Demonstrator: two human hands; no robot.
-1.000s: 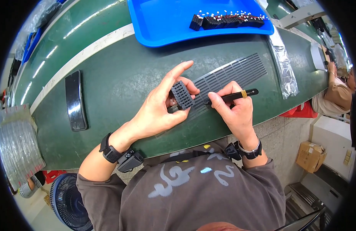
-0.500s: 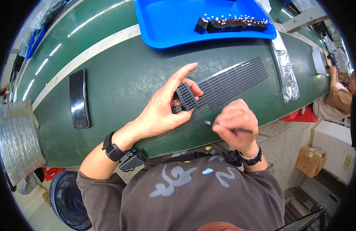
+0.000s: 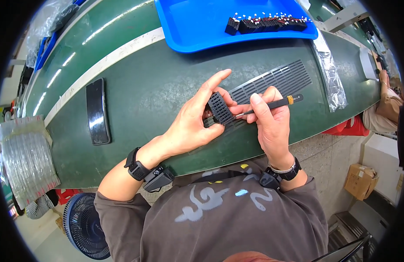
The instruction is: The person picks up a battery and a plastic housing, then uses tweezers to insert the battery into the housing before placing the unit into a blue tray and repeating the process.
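Note:
Between thumb and fingers, my left hand [image 3: 188,120] grips a small black grid block [image 3: 220,108] with rows of slots on its face. My right hand [image 3: 274,124] is closed around black tweezers [image 3: 278,103] with a yellow band near the rear end. Their tips touch or nearly touch the right edge of the block. Whether the tips pinch anything is too small to tell. Beneath both hands a long black slotted strip [image 3: 276,81] lies slanted on the green table [image 3: 140,87]; part of it is hidden by my hands.
At the far side a blue tray [image 3: 188,43] holds a row of black blocks [image 3: 272,25] with white connectors. A black phone [image 3: 98,111] lies at left, near clear plastic sleeves [image 3: 27,157]. Silvery plastic packaging [image 3: 331,81] lies at right. Another person's arm [image 3: 383,87] rests at the far right.
My right hand has moved up and left, bringing the tweezers' tips to the block. My left hand keeps its hold on the block.

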